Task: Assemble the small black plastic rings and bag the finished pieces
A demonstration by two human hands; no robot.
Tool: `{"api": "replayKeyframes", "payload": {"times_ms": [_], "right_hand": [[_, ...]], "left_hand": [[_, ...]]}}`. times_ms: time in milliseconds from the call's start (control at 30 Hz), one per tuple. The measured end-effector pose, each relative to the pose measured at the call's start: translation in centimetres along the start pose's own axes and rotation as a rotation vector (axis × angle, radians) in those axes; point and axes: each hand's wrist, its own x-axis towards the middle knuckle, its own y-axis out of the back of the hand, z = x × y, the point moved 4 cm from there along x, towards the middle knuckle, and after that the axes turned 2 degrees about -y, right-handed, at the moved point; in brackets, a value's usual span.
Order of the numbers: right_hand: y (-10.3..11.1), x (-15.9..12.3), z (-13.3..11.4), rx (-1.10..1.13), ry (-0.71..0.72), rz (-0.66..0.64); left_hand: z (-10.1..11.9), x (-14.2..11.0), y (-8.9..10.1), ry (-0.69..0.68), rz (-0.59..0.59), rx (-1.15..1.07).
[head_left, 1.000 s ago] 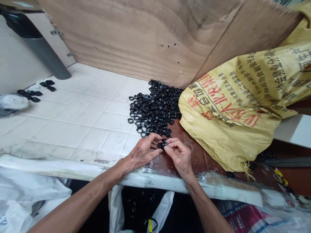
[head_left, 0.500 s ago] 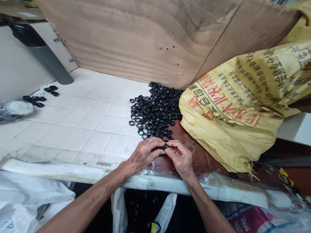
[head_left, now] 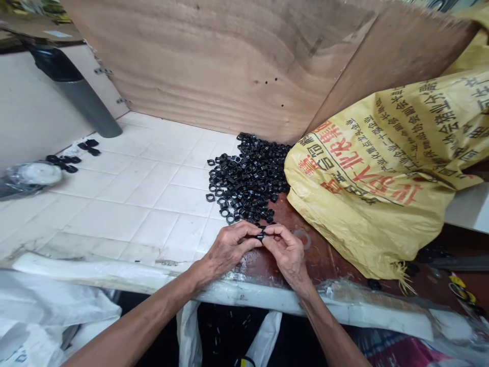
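Note:
Between my two hands a small black ring (head_left: 261,236) is pinched near the front of the bench. My left hand (head_left: 232,245) grips its left side with thumb and fingertips. From the other side my right hand (head_left: 285,251) closes on the same ring, its fingertips almost meeting the left ones, so much of the ring is hidden. Just beyond my fingers lies a heap of black rings (head_left: 248,176), spread over white tiles and a reddish-brown surface.
A yellow woven sack (head_left: 367,183) with printed characters lies to the right of the heap. Behind stands a wooden board (head_left: 214,66). At the left are a grey tube (head_left: 89,104), black pieces (head_left: 63,162) and a plastic-wrapped roll (head_left: 38,173). A padded edge (head_left: 260,294) runs along the front.
The view has shifted slightly, so the scene sits a little lower and further right. Both hands keep hold of the ring, which looks slightly turned between the fingertips.

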Motion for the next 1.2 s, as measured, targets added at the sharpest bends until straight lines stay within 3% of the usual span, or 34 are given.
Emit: {"api": "replayKeyframes", "payload": {"times_ms": [200,367,467,567,800,967,1200], "right_hand": [[-0.1,-0.1,0.3,0.035,0.164,-0.041],[0.0,-0.5,0.9,-0.066,0.095,0.004],[-0.1,-0.7,0.4,-0.193,0.130,0.017],[-0.3,-0.8,0.0,-0.246,0.144,0.022],[-0.5,-0.9,0.4,-0.152,0.110,-0.070],[-0.6,-0.7,0.2,-0.375,0.172,-0.006],[-0.5,-1.0,-0.7,-0.361,0.213,-0.013]], "left_hand": [[-0.5,0.0,0.1,0.291,0.026,-0.209],[0.0,0.1,0.1,0.120,0.012,-0.125],[0.3,0.0,-0.1,-0.035,-0.030,-0.025],[0.4,0.0,-0.3,-0.104,-0.072,0.030],[-0.2,0.1,0.1,0.012,-0.027,-0.014],[-0.2,0.0,0.2,0.029,-0.018,-0.018],[-0.2,0.0,0.3,0.067,-0.001,-0.044]]}}
